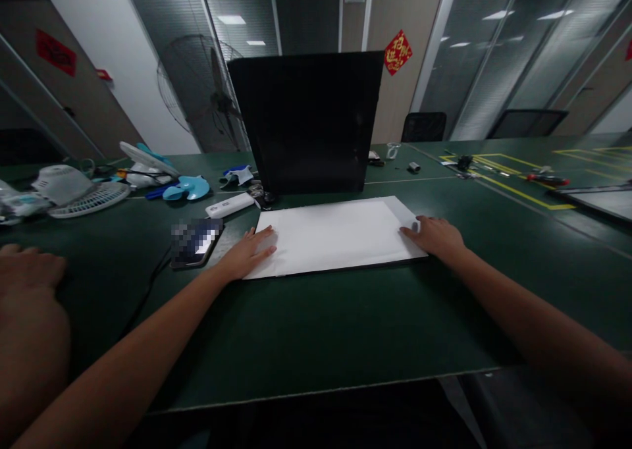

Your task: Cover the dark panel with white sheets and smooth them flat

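Observation:
A flat white panel (340,235) with a thin dark edge lies on the green table in front of me. At its left end, my left hand (249,255) rests with thumb and fingers spread, the tips over the white surface. My right hand (437,237) is at the right end, its thumb on top and its other fingers bent at the edge, partly hidden. Directly behind the panel, a large black board (306,123) stands upright, leaning slightly back.
Left of the panel lie a phone (196,243) and a white stick-like device (230,205). Disassembled fan parts (89,195) are farther left. Another person's hand (29,271) rests at the left edge. Yellow tape (523,195) marks the table at right.

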Tool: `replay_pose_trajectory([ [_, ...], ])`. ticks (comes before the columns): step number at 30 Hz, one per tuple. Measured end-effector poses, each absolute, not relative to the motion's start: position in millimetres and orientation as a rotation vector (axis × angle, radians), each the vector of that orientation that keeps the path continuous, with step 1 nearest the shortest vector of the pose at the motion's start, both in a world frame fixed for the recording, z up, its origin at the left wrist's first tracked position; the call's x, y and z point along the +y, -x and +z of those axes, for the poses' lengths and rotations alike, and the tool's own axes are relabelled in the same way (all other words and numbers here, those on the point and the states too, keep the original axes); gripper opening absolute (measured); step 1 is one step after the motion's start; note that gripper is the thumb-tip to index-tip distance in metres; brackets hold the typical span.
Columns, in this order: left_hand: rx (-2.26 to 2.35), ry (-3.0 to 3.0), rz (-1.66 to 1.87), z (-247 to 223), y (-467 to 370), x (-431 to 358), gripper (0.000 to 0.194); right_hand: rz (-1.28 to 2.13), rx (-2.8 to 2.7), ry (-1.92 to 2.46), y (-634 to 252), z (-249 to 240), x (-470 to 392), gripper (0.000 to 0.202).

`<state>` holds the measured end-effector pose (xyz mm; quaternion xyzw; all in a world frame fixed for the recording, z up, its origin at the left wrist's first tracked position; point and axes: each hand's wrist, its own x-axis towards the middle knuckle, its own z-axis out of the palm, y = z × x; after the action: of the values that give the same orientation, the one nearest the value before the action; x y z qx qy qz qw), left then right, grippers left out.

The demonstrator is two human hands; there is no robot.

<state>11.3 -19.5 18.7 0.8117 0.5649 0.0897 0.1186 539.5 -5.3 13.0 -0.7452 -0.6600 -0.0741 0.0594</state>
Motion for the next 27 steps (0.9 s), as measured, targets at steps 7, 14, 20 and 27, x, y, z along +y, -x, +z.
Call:
replay_pose_trajectory([
  [7,1.63,-2.386,0.296,17.2,-9.4,-17.8,0.091,-0.21,-2.098,2.132,-515.8,15.9,-13.0,0.087],
  [14,1.602,-2.351,0.335,14.2,-3.2,-16.2,0.086,-0.186,-2.14,2.05,-508.5,18.5,-19.3,0.086],
  [20,1.583,-2.39,0.328,7.4,2.8,-11.6,0.073,-0.172,-2.106,2.109,-500.5,24.4,-23.9,0.083],
  [27,1.564,-2.448,0.286,3.7,3.9,-6.3,0.065,-0.084,-2.107,2.068,-505.0,19.6,-16.2,0.068],
])
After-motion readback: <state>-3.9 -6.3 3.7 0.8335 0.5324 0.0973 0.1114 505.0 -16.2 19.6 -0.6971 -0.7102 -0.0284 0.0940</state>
